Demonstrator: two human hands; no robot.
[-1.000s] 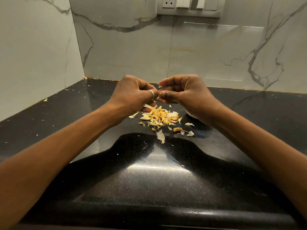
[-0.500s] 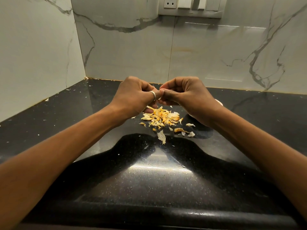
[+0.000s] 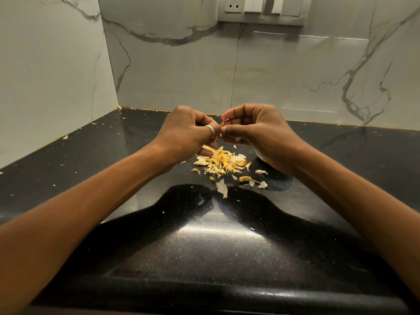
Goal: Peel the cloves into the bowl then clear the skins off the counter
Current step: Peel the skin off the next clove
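My left hand (image 3: 186,130), a ring on one finger, and my right hand (image 3: 259,128) meet fingertip to fingertip above the counter. Between them they pinch a small garlic clove (image 3: 222,126), mostly hidden by the fingers, with a bit of pale skin sticking up. Directly below lies a pile of yellowish garlic skins (image 3: 221,162) on the black counter (image 3: 204,246). The white bowl (image 3: 259,154) shows only as a sliver under my right hand.
Loose skin flakes (image 3: 222,188) lie nearer to me than the pile, and tiny bits dot the counter. Marble walls meet in a corner at back left. A socket and switch panel (image 3: 261,10) is on the back wall.
Both hands stay together over the pile. My right fingers have shifted slightly, pulling a bit of skin up from the clove.
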